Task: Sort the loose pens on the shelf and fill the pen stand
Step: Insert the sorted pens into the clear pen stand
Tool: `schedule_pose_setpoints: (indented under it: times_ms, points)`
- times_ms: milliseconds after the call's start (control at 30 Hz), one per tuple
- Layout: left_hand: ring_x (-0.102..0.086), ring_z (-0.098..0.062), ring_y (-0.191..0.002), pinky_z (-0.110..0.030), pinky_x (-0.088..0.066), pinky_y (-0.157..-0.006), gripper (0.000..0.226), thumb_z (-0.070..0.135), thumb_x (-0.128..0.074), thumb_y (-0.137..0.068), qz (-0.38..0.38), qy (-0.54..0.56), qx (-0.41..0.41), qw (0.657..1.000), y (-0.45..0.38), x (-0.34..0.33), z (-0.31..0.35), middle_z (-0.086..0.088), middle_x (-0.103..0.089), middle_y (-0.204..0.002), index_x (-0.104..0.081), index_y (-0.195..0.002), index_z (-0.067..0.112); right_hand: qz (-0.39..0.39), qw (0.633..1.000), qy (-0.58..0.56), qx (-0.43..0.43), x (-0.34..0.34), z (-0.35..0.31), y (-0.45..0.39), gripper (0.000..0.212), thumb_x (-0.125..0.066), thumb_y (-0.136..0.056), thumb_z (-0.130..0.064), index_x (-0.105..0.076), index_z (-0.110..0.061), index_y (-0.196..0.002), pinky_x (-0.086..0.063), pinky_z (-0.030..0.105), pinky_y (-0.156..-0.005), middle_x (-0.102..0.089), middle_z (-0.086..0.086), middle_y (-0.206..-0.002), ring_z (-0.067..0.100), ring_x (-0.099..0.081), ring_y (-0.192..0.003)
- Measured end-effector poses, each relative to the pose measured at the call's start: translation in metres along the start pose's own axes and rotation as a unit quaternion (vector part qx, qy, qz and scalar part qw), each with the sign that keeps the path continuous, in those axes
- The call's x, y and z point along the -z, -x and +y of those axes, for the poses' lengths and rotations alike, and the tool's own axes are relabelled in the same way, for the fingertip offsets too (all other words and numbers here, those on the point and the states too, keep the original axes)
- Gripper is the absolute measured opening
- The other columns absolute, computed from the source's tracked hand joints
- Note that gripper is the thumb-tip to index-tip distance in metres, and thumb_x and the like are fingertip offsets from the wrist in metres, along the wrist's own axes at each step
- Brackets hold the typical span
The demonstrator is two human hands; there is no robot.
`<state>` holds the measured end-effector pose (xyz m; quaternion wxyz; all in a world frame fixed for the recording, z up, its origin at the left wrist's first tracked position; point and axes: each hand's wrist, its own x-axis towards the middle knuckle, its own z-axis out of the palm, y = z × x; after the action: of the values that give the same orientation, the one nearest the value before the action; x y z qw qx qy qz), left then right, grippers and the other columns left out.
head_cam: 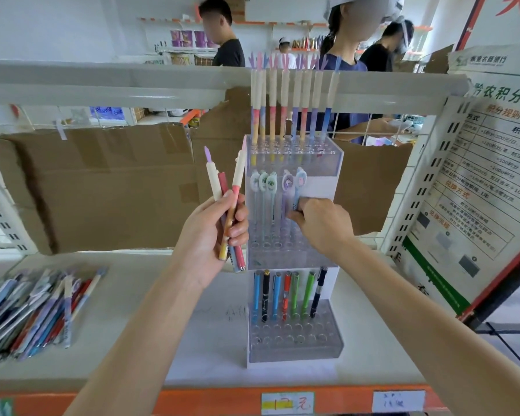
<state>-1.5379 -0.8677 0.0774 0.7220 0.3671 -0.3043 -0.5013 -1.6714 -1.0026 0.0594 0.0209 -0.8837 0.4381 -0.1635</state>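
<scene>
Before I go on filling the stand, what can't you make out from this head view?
- Right hand: its own back hides whichever middle-tier pen it grips.
- Left hand: fingers hide how many pens it holds.
- Loose pen pile: cut off by left edge, blurred.
- Pen stand: bottom-tier holes too small to count.

A stationery shop: a tiered acrylic pen stand (294, 349) stands on a white metal shelf (132, 340) with handwritten price labels (287, 402) along its orange front edge, beside a printed notice board (481, 187), with more stocked shelving (186, 43) behind.
</scene>
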Motion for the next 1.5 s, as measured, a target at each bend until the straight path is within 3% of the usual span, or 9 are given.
schedule_pose_setpoints:
  times_ms: [533,667,833,967,1067,1133,1233,1367,1500]
  points:
    - [-0.033,-0.007,-0.041,-0.016,-0.028,-0.038,0.016,0.019,-0.048,-0.093,-0.009,-0.014,0.009,1.0,0.004,0.001,-0.002,0.001,-0.045,-0.057,-0.051,-0.085,0.006,0.001,0.999,-0.015,-0.032,0.009,0.002,0.009,0.034,-0.053,-0.092,-0.046,-0.068,-0.016,-0.096,-0.044,0.03,-0.062,-0.067,0.006,-0.088,0.029,-0.063,-0.08]
    - [-0.034,-0.007,-0.043,-0.016,-0.03,-0.039,0.016,0.019,-0.05,-0.092,-0.011,-0.032,0.008,0.999,0.003,0.001,-0.003,0.001,-0.045,-0.058,-0.054,-0.085,0.006,0.035,0.997,-0.068,-0.015,0.026,-0.005,0.018,0.037,-0.05,-0.095,-0.04,-0.065,-0.011,-0.078,-0.042,0.029,-0.057,-0.063,0.006,-0.071,0.024,-0.057,-0.064]
    - [-0.038,-0.011,-0.049,-0.018,-0.029,-0.042,0.02,0.012,-0.044,-0.096,-0.005,-0.081,-0.02,0.996,-0.003,-0.011,-0.005,0.0,-0.05,-0.058,-0.058,-0.083,0.007,0.006,0.953,-0.296,0.068,0.047,-0.041,0.023,0.046,-0.052,-0.092,-0.044,-0.066,-0.004,-0.074,-0.038,0.018,-0.049,-0.062,0.005,-0.061,0.006,-0.048,-0.044]
    - [-0.047,-0.01,-0.053,-0.019,-0.034,-0.048,0.024,0.011,-0.041,-0.099,0.008,-0.129,-0.055,0.99,-0.009,-0.017,0.005,-0.001,-0.06,-0.061,-0.061,-0.085,0.006,0.013,0.919,-0.387,0.077,0.056,-0.05,0.009,0.027,-0.063,-0.088,-0.036,-0.075,-0.014,-0.08,-0.048,0.04,-0.07,-0.068,0.008,-0.07,0.032,-0.06,-0.07]
    - [-0.05,-0.011,-0.055,-0.019,-0.037,-0.05,0.025,0.014,-0.043,-0.099,0.019,-0.141,-0.078,0.987,-0.014,-0.018,0.016,-0.002,-0.063,-0.062,-0.062,-0.085,0.007,0.026,0.885,-0.459,0.071,0.065,-0.054,-0.002,0.014,-0.067,-0.086,-0.023,-0.073,-0.011,-0.082,-0.038,0.022,-0.048,-0.054,-0.008,-0.048,0.007,-0.044,-0.044]
    - [-0.049,-0.012,-0.054,-0.019,-0.038,-0.05,0.023,0.015,-0.043,-0.099,0.032,-0.123,-0.085,0.988,-0.017,-0.019,0.022,-0.003,-0.062,-0.06,-0.059,-0.087,0.005,0.044,0.85,-0.522,0.053,0.074,-0.057,-0.01,0.011,-0.061,-0.09,-0.017,-0.067,-0.008,-0.087,-0.037,0.016,-0.044,-0.057,-0.006,-0.055,0.005,-0.046,-0.044]
    - [-0.053,-0.015,-0.053,-0.023,-0.042,-0.048,0.022,0.025,-0.042,-0.1,0.062,-0.139,-0.083,0.985,-0.015,-0.014,0.025,-0.005,-0.064,-0.064,-0.057,-0.095,0.009,0.111,0.796,-0.593,0.036,0.095,-0.054,-0.028,0.009,-0.045,-0.099,-0.016,-0.048,-0.012,-0.091,-0.049,0.024,-0.05,-0.066,0.016,-0.082,0.018,-0.063,-0.056]
    - [-0.036,-0.012,-0.042,-0.022,-0.03,-0.041,0.025,0.033,-0.039,-0.1,0.061,-0.189,-0.074,0.977,-0.01,-0.001,0.019,0.001,-0.051,-0.053,-0.057,-0.104,0.016,0.162,0.85,-0.497,0.059,0.105,-0.042,-0.055,0.005,-0.041,-0.1,-0.011,-0.036,-0.011,-0.101,-0.058,0.029,-0.058,-0.063,0.024,-0.096,0.023,-0.067,-0.065]
    - [-0.025,-0.009,-0.041,-0.02,-0.02,-0.041,0.02,0.026,-0.041,-0.1,0.066,-0.13,-0.051,0.988,-0.009,0.002,0.019,0.003,-0.041,-0.049,-0.051,-0.094,0.01,0.147,0.895,-0.416,0.06,0.094,-0.04,-0.07,0.01,-0.045,-0.097,-0.004,-0.037,-0.01,-0.1,-0.058,0.034,-0.06,-0.06,0.026,-0.098,0.018,-0.064,-0.064]
